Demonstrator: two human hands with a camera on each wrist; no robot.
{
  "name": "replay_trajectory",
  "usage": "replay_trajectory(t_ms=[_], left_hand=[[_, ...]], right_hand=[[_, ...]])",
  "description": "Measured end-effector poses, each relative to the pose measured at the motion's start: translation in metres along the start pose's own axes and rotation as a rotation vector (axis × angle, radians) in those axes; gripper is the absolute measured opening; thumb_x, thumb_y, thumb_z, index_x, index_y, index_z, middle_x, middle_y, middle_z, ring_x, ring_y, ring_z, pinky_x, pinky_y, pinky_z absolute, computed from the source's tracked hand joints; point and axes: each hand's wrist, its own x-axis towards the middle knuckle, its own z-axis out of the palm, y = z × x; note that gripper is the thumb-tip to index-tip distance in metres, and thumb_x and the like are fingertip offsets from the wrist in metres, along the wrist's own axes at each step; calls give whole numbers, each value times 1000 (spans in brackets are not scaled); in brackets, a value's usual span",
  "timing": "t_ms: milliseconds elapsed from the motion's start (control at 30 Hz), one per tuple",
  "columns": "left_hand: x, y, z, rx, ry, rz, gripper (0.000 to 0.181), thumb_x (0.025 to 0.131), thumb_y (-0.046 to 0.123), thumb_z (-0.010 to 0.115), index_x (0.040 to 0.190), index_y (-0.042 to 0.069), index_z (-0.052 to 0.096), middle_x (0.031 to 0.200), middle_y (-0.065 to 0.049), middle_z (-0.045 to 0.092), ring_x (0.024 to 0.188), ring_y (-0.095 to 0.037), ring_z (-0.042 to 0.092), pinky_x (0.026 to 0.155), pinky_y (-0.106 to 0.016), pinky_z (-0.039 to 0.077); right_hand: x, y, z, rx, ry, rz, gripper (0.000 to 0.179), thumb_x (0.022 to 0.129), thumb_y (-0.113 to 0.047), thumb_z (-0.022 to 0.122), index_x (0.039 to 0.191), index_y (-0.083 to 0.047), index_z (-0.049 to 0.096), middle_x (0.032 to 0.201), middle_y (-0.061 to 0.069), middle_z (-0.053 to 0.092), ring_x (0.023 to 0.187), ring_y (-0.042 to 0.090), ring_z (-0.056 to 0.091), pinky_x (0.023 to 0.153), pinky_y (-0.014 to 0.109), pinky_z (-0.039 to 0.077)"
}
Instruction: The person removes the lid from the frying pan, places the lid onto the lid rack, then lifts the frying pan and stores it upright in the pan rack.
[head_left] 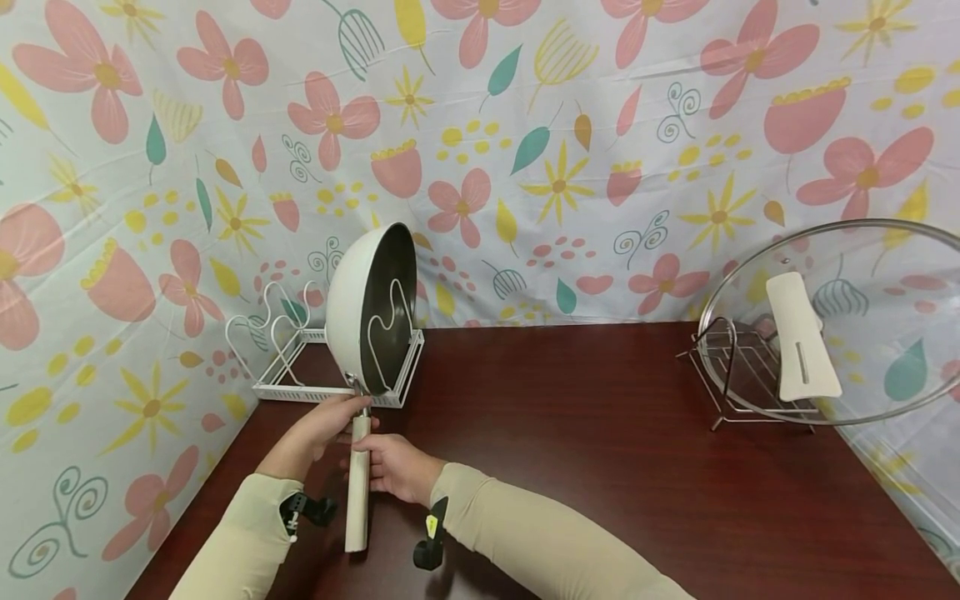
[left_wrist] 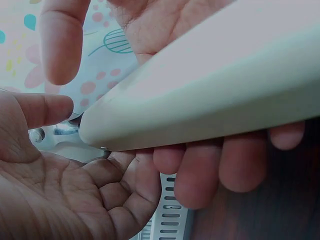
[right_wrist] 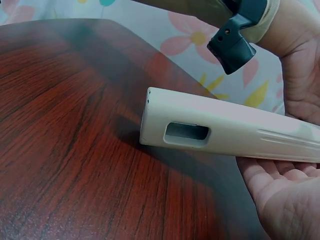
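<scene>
A deep frying pan (head_left: pixel 348 300), white outside and dark inside, stands on its side in a white wire rack (head_left: pixel 311 390), its cream handle (head_left: pixel 358 500) pointing toward me. My left hand (head_left: pixel 321 429) grips the handle's metal neck, thumb on top. Farther down, my right hand (head_left: pixel 401 467) holds the handle from the right, with fingers beneath it in the left wrist view. The handle's free end, with its oblong hole, shows in the right wrist view, raised off the table. A wire divider of the rack stands in front of the pan's dark inside.
A clear glass lid (head_left: pixel 885 333) with a white handle (head_left: pixel 802 342) stands upright in a metal wire rack (head_left: pixel 731 367) at the right. The dark red wooden table (head_left: pixel 570 400) runs back to a flower-patterned cloth (head_left: pixel 555 125), which also hangs at both sides.
</scene>
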Motion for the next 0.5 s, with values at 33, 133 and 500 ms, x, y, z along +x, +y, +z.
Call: replay_trajectory(t_ms=[33,133,500], left_hand=[[0,1,0,6,-4,3,53,108,25,39,144,-13,34,101,-14,73,90,-21,71,89,-43,54],[0,4,0,26,-7,9,55,108,26,39,145,-14,32,105,-18,72,94,-24,71,91,-46,53],[-11,36,-6,640,144,-2,59,104,37,44,124,-17,55,117,-32,62,110,-44,63,90,-56,50]], right_hand=[[0,-1,-1,-3,3,-2,50,94,-21,57,138,1,50,117,23,69,118,42,63,88,38,53],[-2,-2,-3,-12,7,-12,50,94,-21,57,138,1,50,125,28,65,118,40,62,88,38,53],[-5,-24,-21,-132,101,-45,35,91,-19,59,116,5,64,109,20,70,95,31,68,95,49,52]])
